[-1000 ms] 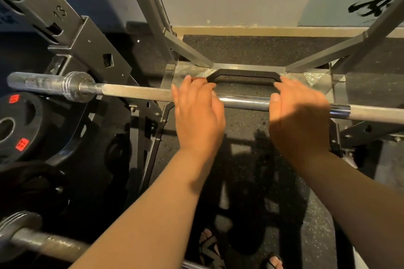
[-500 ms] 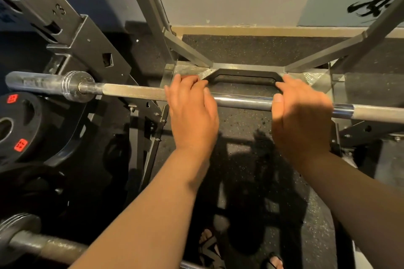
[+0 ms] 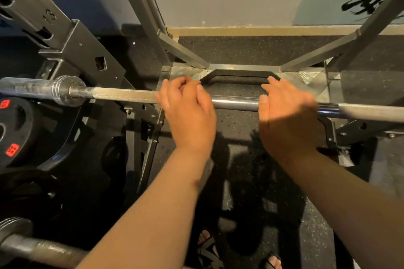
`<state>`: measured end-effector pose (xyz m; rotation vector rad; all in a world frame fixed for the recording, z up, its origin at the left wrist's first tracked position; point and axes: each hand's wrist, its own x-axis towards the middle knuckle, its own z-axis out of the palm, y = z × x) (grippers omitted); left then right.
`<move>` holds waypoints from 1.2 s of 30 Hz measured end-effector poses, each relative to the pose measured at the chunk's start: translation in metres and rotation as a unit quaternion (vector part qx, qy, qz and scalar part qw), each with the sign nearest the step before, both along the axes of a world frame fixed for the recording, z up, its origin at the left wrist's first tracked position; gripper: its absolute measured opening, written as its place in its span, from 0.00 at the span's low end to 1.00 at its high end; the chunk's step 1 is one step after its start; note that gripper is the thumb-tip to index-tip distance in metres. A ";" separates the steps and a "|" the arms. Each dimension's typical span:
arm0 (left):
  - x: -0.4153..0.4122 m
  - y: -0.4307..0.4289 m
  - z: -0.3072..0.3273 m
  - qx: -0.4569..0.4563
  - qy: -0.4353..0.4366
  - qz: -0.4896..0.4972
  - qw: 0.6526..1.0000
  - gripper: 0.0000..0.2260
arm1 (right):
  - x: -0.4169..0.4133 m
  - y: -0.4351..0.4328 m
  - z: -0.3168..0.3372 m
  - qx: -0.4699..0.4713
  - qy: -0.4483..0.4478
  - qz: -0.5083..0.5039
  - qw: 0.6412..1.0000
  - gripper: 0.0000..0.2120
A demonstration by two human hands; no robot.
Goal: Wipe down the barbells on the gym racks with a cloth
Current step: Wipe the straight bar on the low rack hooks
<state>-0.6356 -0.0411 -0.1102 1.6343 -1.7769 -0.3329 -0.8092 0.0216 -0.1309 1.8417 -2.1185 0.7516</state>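
1. Speckled rubber floor (image 3: pixel 251 50), grey wall (image 3: pixel 251 2) behind.
2. Bar (image 3: pixel 122 95) lies across the rack (image 3: pixel 72 50), under both hands.
3. Left hand (image 3: pixel 188 111): fingers (image 3: pixel 185 82) curled over the bar; cannot tell whether they grip.
4. Right hand (image 3: pixel 288 111): fingers (image 3: pixel 275 85) wrap the bar, thumb against it.

The barbell (image 3: pixel 122 95) runs left to right across the rack (image 3: pixel 54 35); the left hand (image 3: pixel 188 109) and right hand (image 3: pixel 288 111) lie over its middle, apart; a weight plate (image 3: pixel 19 131) sits below its left end; a second barbell (image 3: pixel 32 247) lies nearer, lower left.
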 end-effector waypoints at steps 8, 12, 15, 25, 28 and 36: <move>-0.032 0.028 -0.005 -0.018 -0.071 -0.184 0.980 0.17 | -0.006 0.005 -0.004 -0.039 0.073 0.016 0.996 0.17; -0.004 0.013 0.000 -0.032 -0.103 -0.174 0.979 0.17 | -0.014 0.011 -0.002 -0.006 0.127 0.028 0.991 0.19; -0.023 0.019 -0.001 -0.005 -0.011 -0.050 0.999 0.16 | -0.029 0.019 0.000 -0.001 0.153 0.015 0.988 0.18; -0.079 0.049 0.001 -0.003 -0.061 -0.202 0.977 0.14 | -0.058 0.032 0.006 -0.011 0.167 0.072 0.983 0.12; -0.037 0.030 0.001 -0.037 -0.171 -0.214 0.961 0.17 | -0.065 0.035 0.005 0.000 0.198 0.059 0.979 0.13; -0.093 0.039 -0.006 0.016 0.008 0.062 0.998 0.14 | -0.093 0.056 0.006 0.027 0.195 0.046 0.979 0.15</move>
